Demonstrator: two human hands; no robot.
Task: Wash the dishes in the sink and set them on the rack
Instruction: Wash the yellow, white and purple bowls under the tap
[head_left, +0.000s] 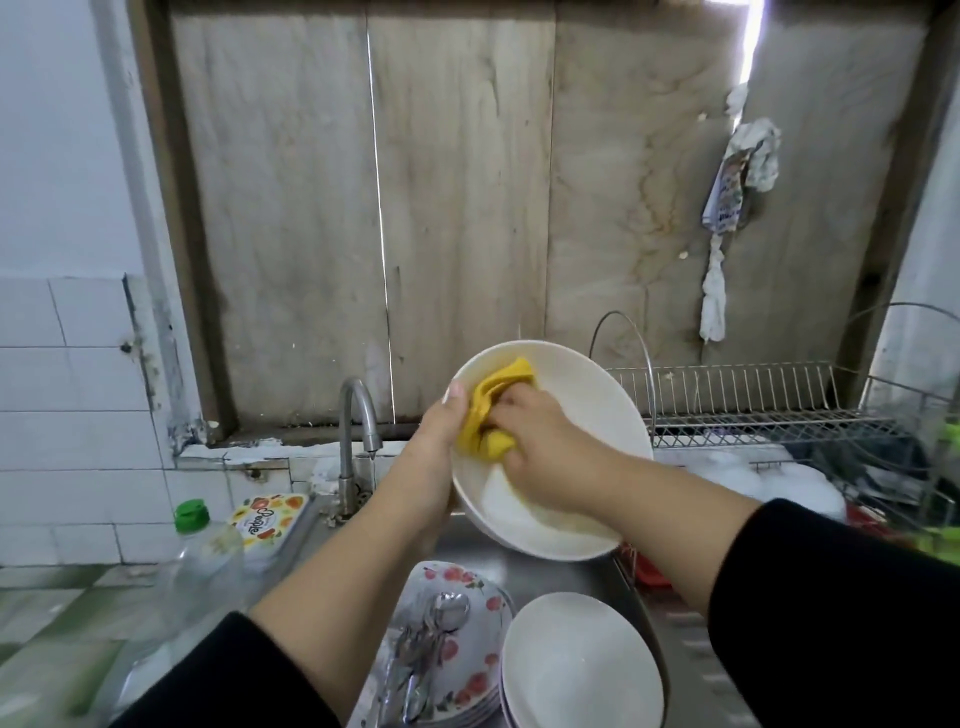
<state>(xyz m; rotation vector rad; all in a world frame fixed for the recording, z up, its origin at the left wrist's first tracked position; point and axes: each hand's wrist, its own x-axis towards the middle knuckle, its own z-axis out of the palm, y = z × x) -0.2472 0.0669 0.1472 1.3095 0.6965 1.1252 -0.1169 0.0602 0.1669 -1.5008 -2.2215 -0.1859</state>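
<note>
Blurred bottle (208, 566) at left; stacked white bowls (579, 665) cut by bottom edge.

Sink (550, 566) centre, tap (358, 415) at its back-left edge. Bowl (566, 415) held tilted above sink, between tap and dish rack (753, 410); left hand (436, 436) on its left rim, right hand (540, 447) inside it on cloth (493, 410). In sink, near side: stack of plates (457, 649) left with spoons (431, 639) on top, stack of bowls (576, 665) right, touching. Worktop (47, 623) left of sink: bottle (202, 561) in front, tub (270, 525) behind it, beside tap. Dish rack right of sink, against wall. Rag (732, 208) hangs on wall above rack.
</note>
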